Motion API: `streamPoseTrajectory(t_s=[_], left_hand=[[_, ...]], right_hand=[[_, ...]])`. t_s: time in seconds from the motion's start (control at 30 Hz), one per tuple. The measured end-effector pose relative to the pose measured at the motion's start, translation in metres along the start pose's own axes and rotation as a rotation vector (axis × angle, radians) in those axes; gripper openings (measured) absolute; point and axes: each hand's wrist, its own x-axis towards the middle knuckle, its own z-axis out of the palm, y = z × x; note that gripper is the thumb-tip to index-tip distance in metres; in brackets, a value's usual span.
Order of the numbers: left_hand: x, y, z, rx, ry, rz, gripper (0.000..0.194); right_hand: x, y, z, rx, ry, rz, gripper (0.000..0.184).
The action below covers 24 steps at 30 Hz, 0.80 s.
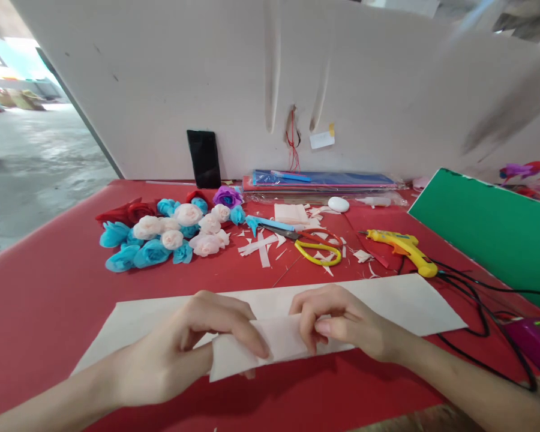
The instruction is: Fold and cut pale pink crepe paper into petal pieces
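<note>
Both hands hold a small pale pink paper piece (pixel 281 338) low over the table. My left hand (pixel 175 348) grips its left part, thumb behind and fingers in front. On its right end, the fingers of my right hand (pixel 342 321) are curled and pinching. Under and behind the hands lies a long off-white sheet (pixel 400 303). Scissors (pixel 317 249) with yellow and orange-red handles rest beyond it, among pale paper scraps (pixel 263 246). A yellow glue gun (pixel 405 246) lies to the right of the scissors.
Blue, pale pink, red and purple paper flowers (pixel 171 240) cluster at the back left. A dark phone (pixel 204 159) leans on the white board. Behind are wrapped paper sheets (pixel 333 180) and a white oval object (pixel 338 204). A green board (pixel 490 234) and black cable (pixel 481 306) occupy the right.
</note>
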Motion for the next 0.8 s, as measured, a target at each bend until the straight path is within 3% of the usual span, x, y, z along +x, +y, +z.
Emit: streamPoseTrajectory(t_s=[0.17, 0.3, 0.47, 0.57, 0.7, 0.8], left_hand=[[-0.003, -0.004, 0.004, 0.245, -0.071, 0.170, 0.056], [-0.003, 0.000, 0.009, 0.431, -0.176, 0.260, 0.060], [-0.009, -0.005, 0.020, 0.413, -0.161, 0.256, 0.068], [-0.019, -0.010, 0.025, 0.324, -0.054, 0.149, 0.069], [-0.026, -0.008, 0.021, 0.224, 0.024, -0.130, 0.046], [-0.022, -0.006, 0.011, 0.158, 0.082, -0.114, 0.040]], right_hand=[[0.002, -0.002, 0.004, -0.181, -0.173, 0.041, 0.028], [0.000, -0.004, 0.014, -0.338, -0.204, 0.023, 0.025], [-0.001, -0.011, 0.023, -0.436, -0.191, -0.037, 0.023], [0.000, -0.018, 0.019, -0.369, -0.233, -0.016, 0.027], [0.001, -0.028, -0.007, -0.297, -0.315, 0.115, 0.030], [0.002, -0.030, -0.031, -0.348, -0.230, 0.217, 0.033]])
